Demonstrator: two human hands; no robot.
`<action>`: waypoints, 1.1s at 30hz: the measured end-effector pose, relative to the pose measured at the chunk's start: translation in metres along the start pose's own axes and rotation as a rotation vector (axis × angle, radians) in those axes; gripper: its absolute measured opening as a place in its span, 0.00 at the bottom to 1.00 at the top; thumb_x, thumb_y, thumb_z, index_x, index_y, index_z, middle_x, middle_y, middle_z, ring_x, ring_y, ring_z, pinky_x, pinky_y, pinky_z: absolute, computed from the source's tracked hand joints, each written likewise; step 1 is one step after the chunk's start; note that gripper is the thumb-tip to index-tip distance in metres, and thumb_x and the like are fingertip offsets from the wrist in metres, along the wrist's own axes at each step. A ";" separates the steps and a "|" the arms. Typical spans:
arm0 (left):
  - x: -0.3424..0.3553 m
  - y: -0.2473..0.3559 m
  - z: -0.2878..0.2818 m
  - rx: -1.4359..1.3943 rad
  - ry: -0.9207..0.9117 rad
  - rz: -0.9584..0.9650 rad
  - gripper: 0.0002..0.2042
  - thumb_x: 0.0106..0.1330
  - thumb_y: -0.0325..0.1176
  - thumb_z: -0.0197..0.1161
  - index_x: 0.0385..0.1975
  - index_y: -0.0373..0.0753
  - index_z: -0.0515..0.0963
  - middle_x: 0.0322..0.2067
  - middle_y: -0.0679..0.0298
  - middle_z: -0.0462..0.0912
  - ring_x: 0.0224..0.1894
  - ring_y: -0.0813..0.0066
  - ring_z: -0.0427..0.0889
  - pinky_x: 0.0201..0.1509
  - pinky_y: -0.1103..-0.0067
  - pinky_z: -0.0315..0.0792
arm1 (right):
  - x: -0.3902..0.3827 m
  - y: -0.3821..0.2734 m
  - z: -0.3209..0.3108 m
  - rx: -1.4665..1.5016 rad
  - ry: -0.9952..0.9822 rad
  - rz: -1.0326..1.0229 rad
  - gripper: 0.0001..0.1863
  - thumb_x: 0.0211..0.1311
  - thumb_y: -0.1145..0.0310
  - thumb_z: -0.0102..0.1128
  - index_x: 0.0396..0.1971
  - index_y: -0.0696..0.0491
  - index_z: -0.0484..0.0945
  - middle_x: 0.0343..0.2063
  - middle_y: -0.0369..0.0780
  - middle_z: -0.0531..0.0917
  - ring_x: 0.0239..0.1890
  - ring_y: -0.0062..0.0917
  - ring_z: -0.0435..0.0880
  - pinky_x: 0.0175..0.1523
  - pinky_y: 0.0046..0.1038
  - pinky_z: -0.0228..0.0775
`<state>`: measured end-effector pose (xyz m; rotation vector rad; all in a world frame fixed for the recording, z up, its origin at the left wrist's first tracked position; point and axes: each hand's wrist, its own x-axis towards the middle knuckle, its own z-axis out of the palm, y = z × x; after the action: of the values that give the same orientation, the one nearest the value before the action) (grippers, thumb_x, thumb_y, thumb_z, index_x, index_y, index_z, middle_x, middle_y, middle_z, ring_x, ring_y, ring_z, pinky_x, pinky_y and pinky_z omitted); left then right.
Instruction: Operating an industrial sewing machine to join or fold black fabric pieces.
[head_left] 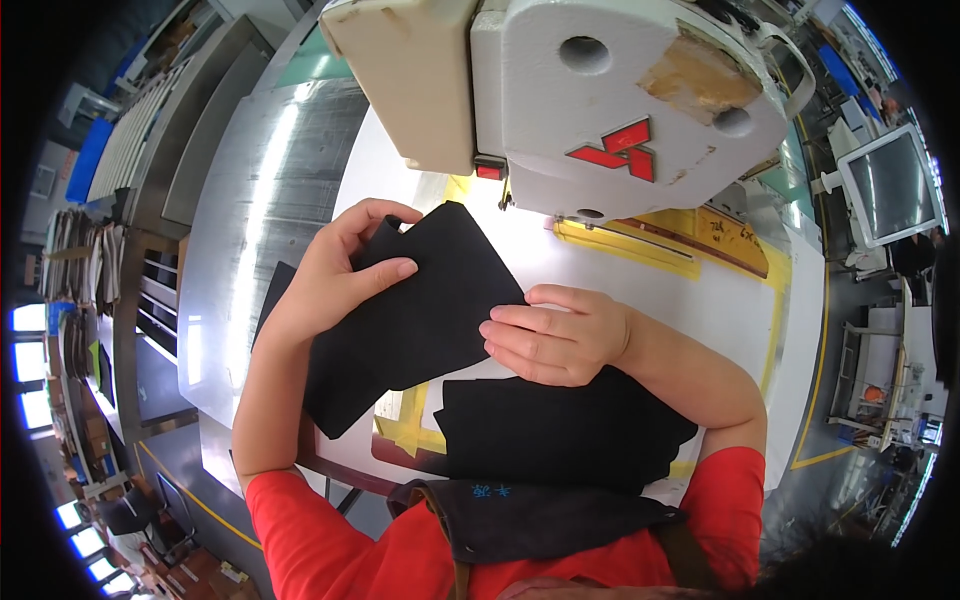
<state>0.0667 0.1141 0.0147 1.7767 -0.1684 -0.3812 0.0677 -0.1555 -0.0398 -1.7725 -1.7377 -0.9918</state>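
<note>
Risks, as I judge them from the head view: the panel [445, 300] could slip or skew. Cause: the left hand [340, 265] pinches it near one corner only, and the upper-left edge curls up by the fingers, so a fold could set in there. If the curl is pressed flat unevenly, I would expect a crease. Second risk: the right forearm lies over the stack [560, 430], and a drag of the arm could fan the black pieces out of line. Third: black on black, so I could miss a second layer clinging to the panel; I cannot count layers from here.

Hands: left partly closed, thumb on top of the cloth, fingers curled at its edge. Right hand [565, 335] half open, fingers together, tips on the panel's right edge; thumb hidden, so I cannot tell whether it grips.

Position: the panel lies between the hands, reaching down beside the left forearm, over the white table [725, 320], just below the machine [560, 110].
</note>
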 end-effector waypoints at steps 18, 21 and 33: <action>-0.003 0.002 0.104 0.866 -0.113 0.690 0.21 0.50 0.28 0.71 0.46 0.41 0.77 0.45 0.61 0.79 0.52 0.60 0.79 0.52 0.68 0.72 | -0.094 0.000 -0.091 -0.546 -0.337 0.515 0.10 0.49 0.73 0.63 0.34 0.55 0.82 0.40 0.37 0.83 0.39 0.29 0.84 0.42 0.26 0.77; 0.010 0.004 0.129 0.877 -0.188 0.813 0.22 0.51 0.30 0.71 0.48 0.40 0.76 0.50 0.59 0.77 0.56 0.57 0.76 0.55 0.66 0.72 | -0.094 -0.016 -0.100 -0.574 -0.344 0.653 0.10 0.48 0.73 0.65 0.32 0.56 0.83 0.39 0.38 0.83 0.36 0.31 0.84 0.40 0.27 0.77; 0.063 -0.008 0.156 1.093 -0.138 0.738 0.34 0.58 0.48 0.66 0.61 0.34 0.67 0.62 0.48 0.68 0.64 0.50 0.68 0.68 0.62 0.61 | -0.090 -0.032 -0.095 -0.585 -0.588 0.852 0.23 0.59 0.63 0.60 0.53 0.60 0.75 0.55 0.48 0.76 0.58 0.38 0.75 0.60 0.40 0.66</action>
<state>0.0708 -0.0471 -0.0343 2.5423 -1.2819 0.1932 0.0250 -0.2829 -0.0535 -3.0211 -0.7293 -0.6394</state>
